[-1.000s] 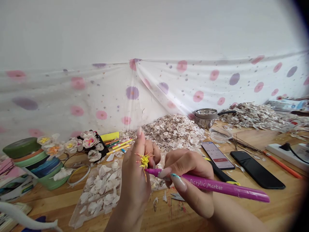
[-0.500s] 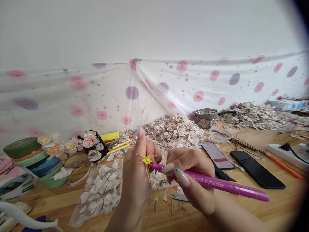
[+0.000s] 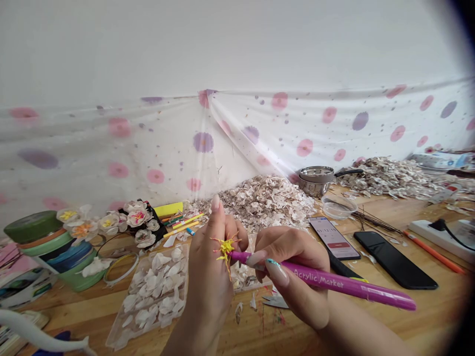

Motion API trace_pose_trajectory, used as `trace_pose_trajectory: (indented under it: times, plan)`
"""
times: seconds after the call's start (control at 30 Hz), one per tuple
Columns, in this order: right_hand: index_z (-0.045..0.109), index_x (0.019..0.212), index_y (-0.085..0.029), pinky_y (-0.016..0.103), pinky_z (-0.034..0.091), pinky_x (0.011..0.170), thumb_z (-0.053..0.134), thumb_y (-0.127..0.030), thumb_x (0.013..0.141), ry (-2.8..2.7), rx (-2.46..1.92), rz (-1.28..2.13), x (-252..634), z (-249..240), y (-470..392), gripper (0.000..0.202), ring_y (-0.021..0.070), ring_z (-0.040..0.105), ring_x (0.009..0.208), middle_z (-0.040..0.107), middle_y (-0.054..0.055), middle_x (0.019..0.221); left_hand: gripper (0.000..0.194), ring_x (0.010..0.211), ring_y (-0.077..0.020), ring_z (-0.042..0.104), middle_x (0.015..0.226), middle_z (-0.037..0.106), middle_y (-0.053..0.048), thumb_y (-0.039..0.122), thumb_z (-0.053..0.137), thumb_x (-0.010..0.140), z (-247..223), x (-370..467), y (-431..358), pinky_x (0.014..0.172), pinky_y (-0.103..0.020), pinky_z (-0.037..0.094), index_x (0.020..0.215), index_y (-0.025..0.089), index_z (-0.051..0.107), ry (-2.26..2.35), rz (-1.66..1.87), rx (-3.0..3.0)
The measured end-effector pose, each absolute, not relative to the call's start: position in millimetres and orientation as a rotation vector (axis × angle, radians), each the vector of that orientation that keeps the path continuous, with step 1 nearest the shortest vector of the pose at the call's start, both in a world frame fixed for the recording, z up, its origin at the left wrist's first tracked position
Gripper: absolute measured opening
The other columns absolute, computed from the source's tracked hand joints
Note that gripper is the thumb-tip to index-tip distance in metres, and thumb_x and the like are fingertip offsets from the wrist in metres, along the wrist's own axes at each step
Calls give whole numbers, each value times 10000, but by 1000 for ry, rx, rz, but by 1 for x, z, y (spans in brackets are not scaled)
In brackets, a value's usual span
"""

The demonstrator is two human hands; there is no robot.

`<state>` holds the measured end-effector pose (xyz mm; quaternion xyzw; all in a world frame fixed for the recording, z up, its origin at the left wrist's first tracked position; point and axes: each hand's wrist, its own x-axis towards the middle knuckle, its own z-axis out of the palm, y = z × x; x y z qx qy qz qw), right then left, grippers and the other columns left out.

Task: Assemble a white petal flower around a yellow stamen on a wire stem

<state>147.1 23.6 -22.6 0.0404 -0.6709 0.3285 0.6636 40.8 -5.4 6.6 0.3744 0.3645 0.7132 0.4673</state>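
My left hand point(image 3: 213, 262) is closed, thumb up, around a small spiky piece point(image 3: 225, 247) with a yellow centre and orange-red tips. In my right hand point(image 3: 295, 272) is a purple acrylic marker point(image 3: 334, 280), pinched near its front end. The marker's front end meets the right side of the yellow centre; its exact tip is hard to make out. Left of my left hand, white petals point(image 3: 163, 282) fill a clear tray point(image 3: 122, 324). Scissor blades point(image 3: 275, 301) show beneath my right hand.
Behind my hands rises a heap of pale petals point(image 3: 270, 198). Two phones point(image 3: 336, 238), a metal bowl point(image 3: 315, 185) and a power strip point(image 3: 445, 242) lie to the right. Stacked green and blue containers point(image 3: 55, 252), flowers point(image 3: 137, 217) and pens point(image 3: 185, 225) stand left.
Both hands keep almost the same place. The marker's rear end has shifted very slightly right and down.
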Motion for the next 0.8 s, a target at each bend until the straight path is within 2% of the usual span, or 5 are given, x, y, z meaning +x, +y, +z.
trace_pose_trajectory:
  times: [0.2,0.4,0.57,0.8]
  plan:
    - [656,832,-194,218,480,507,601,-182,852,-1567,107,750,148,-21,23,60,103,567,513,634,-6,617,618,458,-112,394,450,354,27,475,495,973,2,40,-3,468,-261,335,432,195,395,851,1908,1027]
    - [654,872,-200,217,499,521,579,-200,872,-1545,123,666,141,-25,22,75,106,587,543,635,-2,645,647,472,-118,380,441,359,14,440,405,1015,3,44,-4,478,-255,337,416,195,412,835,1974,958]
    - [669,895,-172,203,511,553,622,-145,810,-1579,162,589,136,-28,20,101,102,625,571,643,5,663,649,470,-120,373,437,376,6,405,391,1022,6,47,-6,466,-245,329,411,192,437,841,2005,895]
    - [663,898,-169,212,509,553,586,-227,882,-1548,166,601,136,-31,21,97,103,617,575,615,1,643,630,474,-120,355,435,357,16,426,425,1013,8,49,-7,458,-233,327,427,194,427,857,2057,895]
